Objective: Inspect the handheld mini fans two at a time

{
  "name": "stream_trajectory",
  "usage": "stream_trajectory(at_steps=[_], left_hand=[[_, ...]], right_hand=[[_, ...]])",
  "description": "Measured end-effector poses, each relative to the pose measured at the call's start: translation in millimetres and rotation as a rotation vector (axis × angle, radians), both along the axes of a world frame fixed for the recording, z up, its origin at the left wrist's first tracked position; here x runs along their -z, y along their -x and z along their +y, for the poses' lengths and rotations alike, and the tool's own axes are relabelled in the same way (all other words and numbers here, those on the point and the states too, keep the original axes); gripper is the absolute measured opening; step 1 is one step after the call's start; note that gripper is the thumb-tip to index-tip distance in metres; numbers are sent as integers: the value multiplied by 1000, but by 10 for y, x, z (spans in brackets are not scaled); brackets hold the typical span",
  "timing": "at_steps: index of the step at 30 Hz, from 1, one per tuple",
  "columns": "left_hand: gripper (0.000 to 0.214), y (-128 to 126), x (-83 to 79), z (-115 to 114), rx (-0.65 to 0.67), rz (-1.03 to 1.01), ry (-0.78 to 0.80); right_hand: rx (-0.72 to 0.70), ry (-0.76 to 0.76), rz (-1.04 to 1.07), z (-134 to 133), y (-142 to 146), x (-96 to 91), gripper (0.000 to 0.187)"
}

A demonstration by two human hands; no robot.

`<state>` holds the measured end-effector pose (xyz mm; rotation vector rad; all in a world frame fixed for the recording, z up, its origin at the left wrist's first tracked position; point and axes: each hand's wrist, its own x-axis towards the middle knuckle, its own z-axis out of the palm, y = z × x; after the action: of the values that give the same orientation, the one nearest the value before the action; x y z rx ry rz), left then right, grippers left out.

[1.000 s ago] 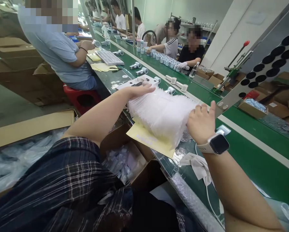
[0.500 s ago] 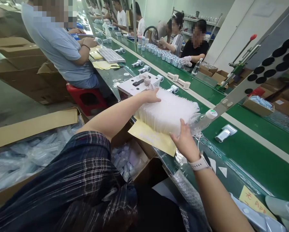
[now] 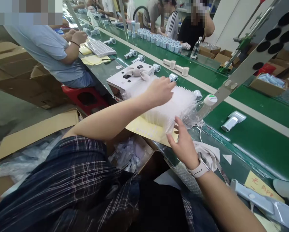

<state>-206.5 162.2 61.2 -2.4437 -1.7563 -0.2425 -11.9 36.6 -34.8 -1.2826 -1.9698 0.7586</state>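
Note:
A thick stack of thin, translucent white plastic sleeves [image 3: 180, 101] lies at the bench edge, its far side a row of fine points. My left hand [image 3: 159, 91] is over the top of the stack, fingers bent and nothing visible in them. At the near right corner, my right hand [image 3: 184, 143] has thumb and fingers apart, by the sleeves' edge; I cannot tell if it presses on them. Beneath the stack sticks out a yellow paper sheet [image 3: 144, 127] with faint writing. A clear plastic bottle [image 3: 195, 112] with a white and green cap leans beside the stack.
Behind the stack sits a white box [image 3: 120, 79] with a pale bow-shaped cloth piece [image 3: 136, 72]. A green conveyor belt [image 3: 207, 90] carries light-blue handheld devices [image 3: 234, 120]. Open cartons [image 3: 38, 135] stand below left. A co-worker [image 3: 43, 48] sits at the left.
My left hand has moved right across the stack, from its far left part toward the middle. My right hand stays near the corner, slightly lower. The view has shifted a little.

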Motion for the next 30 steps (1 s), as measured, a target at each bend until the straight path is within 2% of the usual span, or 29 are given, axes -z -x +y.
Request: stream_trajectory(at_steps=[2,5,10,14,16,19,22,25,30], left_hand=[[49,-260,65,-161,178,-15,24],[59,-433,206,-215,332,48,135],[68,-306,380,-78,250,78,243],[71,-216,380,-60,309,45,287],[76,-203,381,-79,353,36,291],[81,-209,400,-109,385,-53,252],[61,-256,424,-128,427,-116,201],[40,-331,440,-133,462,-57,226],[48,-400,438,-116,416,44,235]], right_hand=[[136,-22,42,-68,-146,35,58],[233,109,26,-38,-332,125,51],[159,269,-93,176,-280,292,51],[210,273,-206,356,-82,292,61],[236,261,-253,439,-5,270,59],[264,225,-299,538,81,254,43],[299,171,-329,602,137,275,34],[323,110,-328,625,149,308,34],[310,4,-223,531,-14,293,29]])
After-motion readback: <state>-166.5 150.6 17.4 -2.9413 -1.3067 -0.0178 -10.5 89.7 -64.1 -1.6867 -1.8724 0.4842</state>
